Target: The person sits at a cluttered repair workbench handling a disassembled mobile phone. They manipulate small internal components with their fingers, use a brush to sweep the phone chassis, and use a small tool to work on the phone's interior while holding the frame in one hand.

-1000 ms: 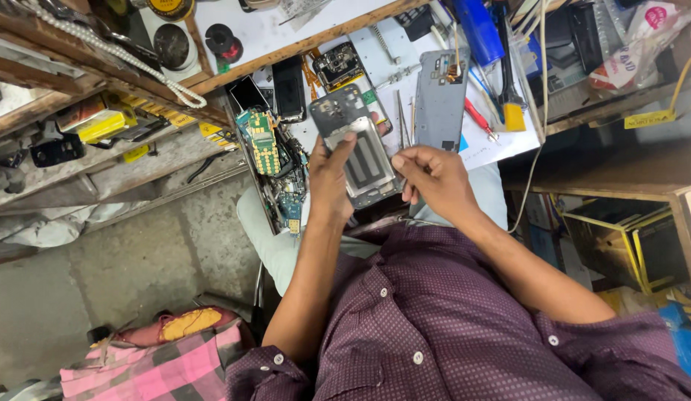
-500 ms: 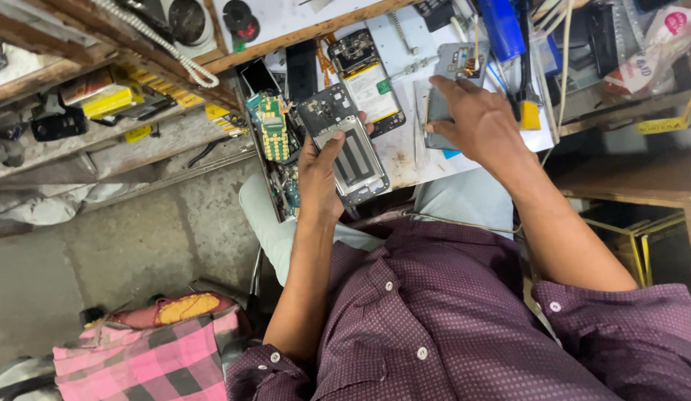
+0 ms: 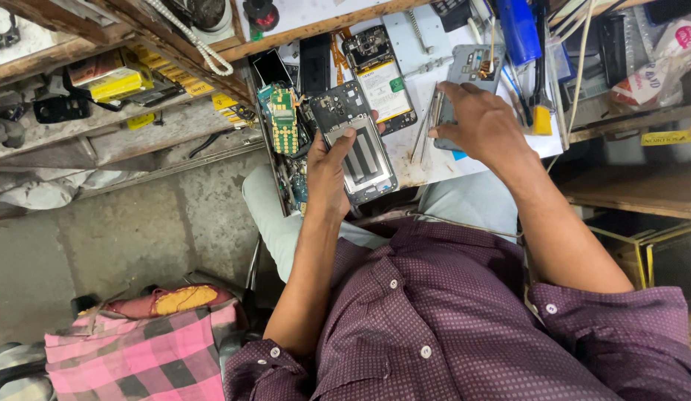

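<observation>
Head view, looking straight down over a seated person in a maroon dotted shirt [image 3: 434,327] and pale trousers [image 3: 464,204]. Nearest the camera, at lower left, lies a pink checked cloth [image 3: 130,349] on the grey concrete floor [image 3: 130,230]. Above the shirt, the left hand [image 3: 329,171] rises from the lap and grips an opened phone body [image 3: 357,141], a dark frame with a grey inner plate, tilted slightly to the right; the thumb lies across its lower left face and the fingers curl around its edges, so the hand is closed on it. The phone body is held over the near edge of the white work mat [image 3: 427,160], just right of a green circuit board [image 3: 282,119]. The right hand [image 3: 483,122] reaches farther out and rests flat on a grey phone back cover [image 3: 472,70] lying on the mat; its fingers are bent and close together over the cover's lower part, touching it, though whether they clasp it cannot be told. Between the 2 hands lie metal tweezers [image 3: 427,130], just beside the right hand's fingertips. Beyond the phone body sits another opened phone with a white battery [image 3: 379,78]. Farther still, at the mat's right edge, stands a blue tool handle [image 3: 520,30], and a white cord [image 3: 190,37] crosses the wooden shelf [image 3: 138,33] at upper left.
</observation>
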